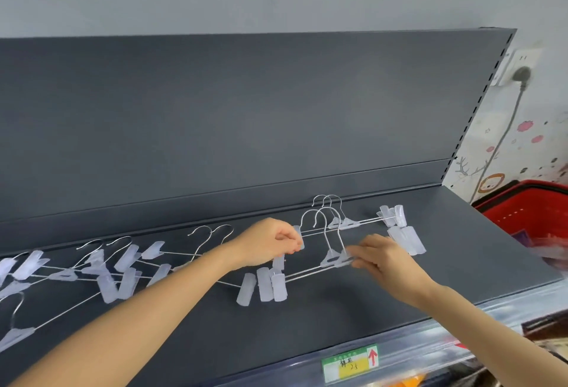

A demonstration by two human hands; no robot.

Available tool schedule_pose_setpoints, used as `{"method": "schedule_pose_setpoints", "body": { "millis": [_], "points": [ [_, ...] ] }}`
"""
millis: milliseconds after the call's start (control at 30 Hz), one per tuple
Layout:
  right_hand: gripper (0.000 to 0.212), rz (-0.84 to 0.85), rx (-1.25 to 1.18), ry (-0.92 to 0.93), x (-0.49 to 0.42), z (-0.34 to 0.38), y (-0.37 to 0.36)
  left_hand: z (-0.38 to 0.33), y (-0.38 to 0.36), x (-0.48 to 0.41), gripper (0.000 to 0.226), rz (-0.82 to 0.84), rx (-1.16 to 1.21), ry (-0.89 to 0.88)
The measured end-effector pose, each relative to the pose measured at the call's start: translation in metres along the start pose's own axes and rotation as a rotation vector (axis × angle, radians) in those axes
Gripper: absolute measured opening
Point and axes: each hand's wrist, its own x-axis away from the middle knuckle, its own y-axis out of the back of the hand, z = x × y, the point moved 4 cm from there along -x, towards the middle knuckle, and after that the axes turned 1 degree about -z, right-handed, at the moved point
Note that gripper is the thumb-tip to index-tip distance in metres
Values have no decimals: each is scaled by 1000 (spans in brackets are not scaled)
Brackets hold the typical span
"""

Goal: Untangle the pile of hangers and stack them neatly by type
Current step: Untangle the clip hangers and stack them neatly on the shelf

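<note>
Left hand: pinches a clip.
Right hand: grips the front hangers at their centre.
Tangled pile: left of those hangers, on the shelf.

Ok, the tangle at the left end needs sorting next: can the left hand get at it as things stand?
Probably yes, once it lets go. The left hand pinches a hanger clip, and the tangled pile lies uncovered on the shelf to its left.

— What do we have on the dark shelf?
— A tangle of clip hangers over our left end, a tidy pair near the back edge toward the right, and a front pair just before it.
</note>
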Motion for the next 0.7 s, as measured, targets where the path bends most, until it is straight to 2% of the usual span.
{"method": "schedule_pose_setpoints", "body": {
  "millis": [67, 133, 267, 433, 533, 700],
  "points": [
    [17, -16, 9, -26, 5, -18, 10, -2, -3, -9, 18, -79, -96, -20],
    [16, -38, 20, -42, 7, -34, 20, -3, -7, -18, 27, -147, -177, -26],
    [39, -51, 1, -94, 8, -66, 33, -3, -10, -30, 38, -248, -352, -71],
    [10, -45, 13, -190, -4, -92, 35, 6, -10, -42, 44, -262, -382, 7],
    [10, 16, 25, -170, -12, -102, 24, 10, -13, -47, 50, -222, -372, 74],
    [15, 80, 22, -136, -22, -111, 12, 16, -16, -58, 45, -232, -297, 152]
  ]
}}
